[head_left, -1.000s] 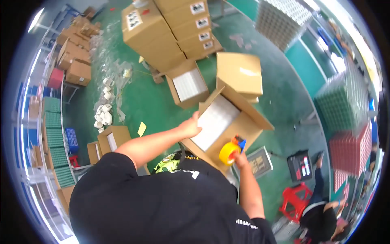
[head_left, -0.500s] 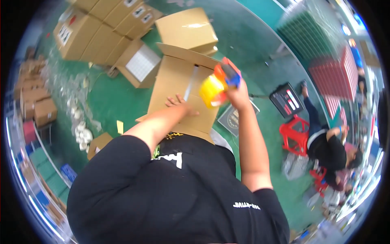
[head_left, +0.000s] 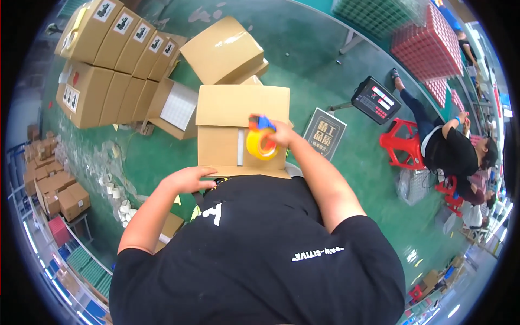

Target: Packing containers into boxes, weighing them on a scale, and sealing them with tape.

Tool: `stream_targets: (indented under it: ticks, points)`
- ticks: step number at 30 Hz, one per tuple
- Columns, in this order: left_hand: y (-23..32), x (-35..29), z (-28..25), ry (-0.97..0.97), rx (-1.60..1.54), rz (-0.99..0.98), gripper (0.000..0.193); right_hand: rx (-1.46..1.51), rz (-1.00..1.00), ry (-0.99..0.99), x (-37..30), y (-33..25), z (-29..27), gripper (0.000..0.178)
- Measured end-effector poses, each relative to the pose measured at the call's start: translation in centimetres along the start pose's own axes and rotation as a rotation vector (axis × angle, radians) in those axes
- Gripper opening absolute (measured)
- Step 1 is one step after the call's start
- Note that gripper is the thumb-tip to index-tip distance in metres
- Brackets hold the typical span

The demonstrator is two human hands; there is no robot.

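In front of my body a cardboard carton lies with its far flap raised and a narrow near flap along my shirt. A pale strip runs down its middle. My left hand is at the near left corner, its fingers over the near flap and the thumb on my side of it. Above the carton's right part, my right hand grips a tape dispenser with an orange and blue body and a yellow tape roll.
Stacked cartons stand far left, beside an open box with white contents. Another carton lies beyond mine. Right are a dark flat box, a black scale-like device, a red stool and a seated person.
My left hand has moved from the carton's top to its near left corner. The tape dispenser has come lower and left in my right hand. The carton now appears squarer to me.
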State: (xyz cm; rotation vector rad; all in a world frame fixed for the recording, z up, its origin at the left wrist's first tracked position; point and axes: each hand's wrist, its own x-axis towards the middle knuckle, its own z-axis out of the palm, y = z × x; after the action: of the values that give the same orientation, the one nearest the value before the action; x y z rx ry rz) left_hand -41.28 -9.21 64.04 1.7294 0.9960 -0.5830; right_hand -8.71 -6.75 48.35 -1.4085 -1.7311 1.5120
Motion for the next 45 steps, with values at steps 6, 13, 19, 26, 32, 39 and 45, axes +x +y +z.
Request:
stream_targets:
  ticks: [6,13,19,26,32,39,45]
  points:
    - [-3.4,4.6,-0.3,0.539,0.392,0.095,0.039,0.503,0.475,0.009,0.2,1.3,-0.8,0.042]
    - [-6.2,14.7,-1.3,0.806,0.363,-0.180,0.094,0.669,0.463,0.616,0.2,3.0,-4.2,0.039]
    - [-9.8,19.4,-2.1,1.248,-0.301,-0.480,0.074,0.708,0.454,0.896,-2.9,5.1,-0.7,0.037]
    - [-11.2,19.9,-3.5,0.973,-0.523,-0.657,0.065,1.596,0.375,0.790,-2.8,11.5,2.1,0.035]
    - [-12.2,19.7,-4.5,0.971,-0.511,-0.703,0.065,1.710,0.565,1.057,-1.8,15.6,8.7,0.032]
    - [-12.4,18.4,-5.4,1.059,-0.569,-0.586,0.066,1.852,0.668,0.781,-1.9,15.7,12.2,0.039]
    - [-9.7,18.9,-3.3,1.034,-0.585,-0.531,0.065,1.652,0.585,1.193,-6.0,18.7,16.5,0.050]
